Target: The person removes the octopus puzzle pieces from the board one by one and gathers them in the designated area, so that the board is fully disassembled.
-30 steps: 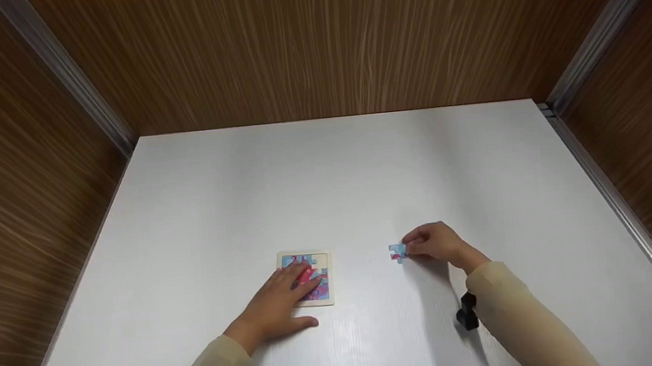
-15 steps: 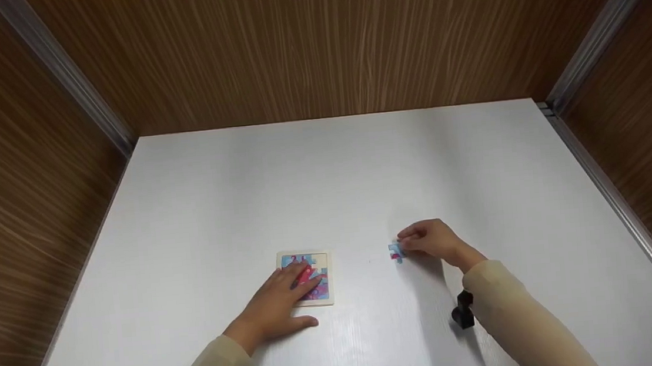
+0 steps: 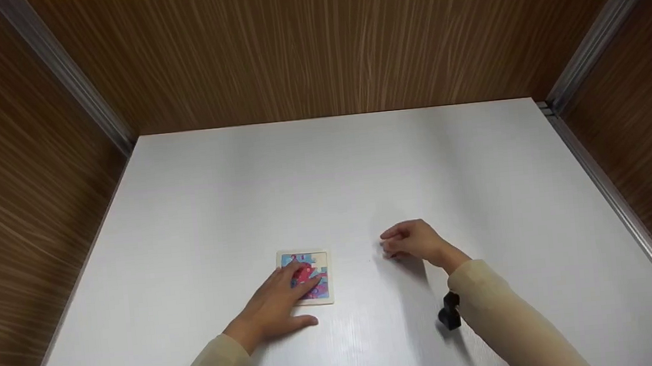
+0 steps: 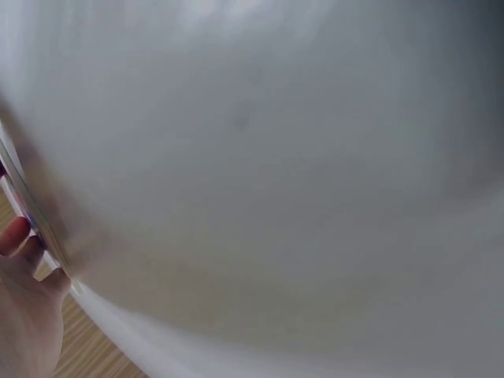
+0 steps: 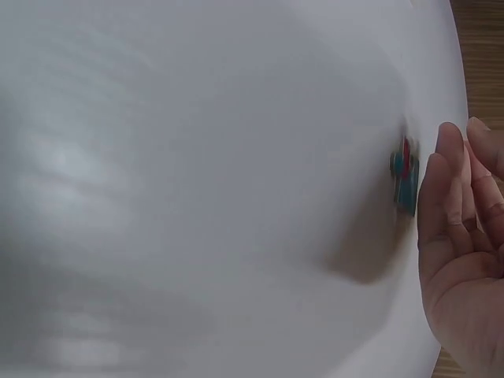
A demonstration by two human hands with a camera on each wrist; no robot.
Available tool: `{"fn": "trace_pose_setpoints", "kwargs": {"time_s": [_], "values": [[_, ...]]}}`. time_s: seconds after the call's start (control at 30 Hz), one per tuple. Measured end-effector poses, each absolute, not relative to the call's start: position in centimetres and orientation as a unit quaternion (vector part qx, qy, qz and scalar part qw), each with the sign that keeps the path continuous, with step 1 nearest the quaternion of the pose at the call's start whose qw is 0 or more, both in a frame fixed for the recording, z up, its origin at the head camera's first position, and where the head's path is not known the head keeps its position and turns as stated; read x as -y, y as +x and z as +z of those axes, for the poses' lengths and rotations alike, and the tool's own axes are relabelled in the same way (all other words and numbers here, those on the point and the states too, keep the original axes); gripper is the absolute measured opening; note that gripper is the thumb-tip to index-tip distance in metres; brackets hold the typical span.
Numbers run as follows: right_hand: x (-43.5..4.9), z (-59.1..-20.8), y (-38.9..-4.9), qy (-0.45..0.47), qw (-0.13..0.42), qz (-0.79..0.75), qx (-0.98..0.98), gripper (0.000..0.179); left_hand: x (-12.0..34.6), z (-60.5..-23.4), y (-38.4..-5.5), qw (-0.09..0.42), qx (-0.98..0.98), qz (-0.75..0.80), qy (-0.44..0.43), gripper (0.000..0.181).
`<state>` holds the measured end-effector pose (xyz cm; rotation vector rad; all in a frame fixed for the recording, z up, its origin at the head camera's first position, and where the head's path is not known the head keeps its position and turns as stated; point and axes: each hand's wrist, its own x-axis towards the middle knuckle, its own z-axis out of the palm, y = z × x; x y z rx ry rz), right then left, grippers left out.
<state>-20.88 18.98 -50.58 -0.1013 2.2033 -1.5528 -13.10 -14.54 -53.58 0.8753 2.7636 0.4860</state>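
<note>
My left hand point(image 3: 275, 306) rests, fingers point(image 3: 309, 285) spread, over the framed puzzle point(image 3: 323, 291) on the counter point(image 3: 325, 177), covering part; any print is too small to read. My right hand point(image 3: 417, 242) pinches a puzzle piece point(image 5: 405, 181), nearly hidden from the head view.

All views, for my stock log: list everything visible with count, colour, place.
Table: 1, white, centre.
Panels: 3, brown, behind, both sides.
Metal strips: at least 3, grey, panel corners, table's right edge.
Puzzle tray: 1, pale, table's near half.
Fitted pieces: several, some covered, blue-pink-purple, in tray.
Loose piece: 1, blue-red, at right hand.
Wrist devices: 2, black, one per wrist.
Sleeves: 2, beige, both forearms.
Left hand: 1, bare, over tray.
Right hand: 1, bare, right of tray.
</note>
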Motion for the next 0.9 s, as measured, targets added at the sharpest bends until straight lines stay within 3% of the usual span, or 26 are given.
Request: {"fn": "trace_pose_setpoints", "kwargs": {"time_s": [0.53, 0.9], "values": [[-14.6, -51.1, -21.1, -0.061, 0.211, -0.548, -0.807, 0.021, 14.6, -53.6, -13.2, 0.096, -0.937, 0.17, 0.291, 0.08], [-11.5, -51.3, -20.4, -0.078, 0.21, -0.553, -0.803, 0.029, 14.8, -53.5, -13.2, 0.098, -0.936, 0.175, 0.29, 0.078]]}}
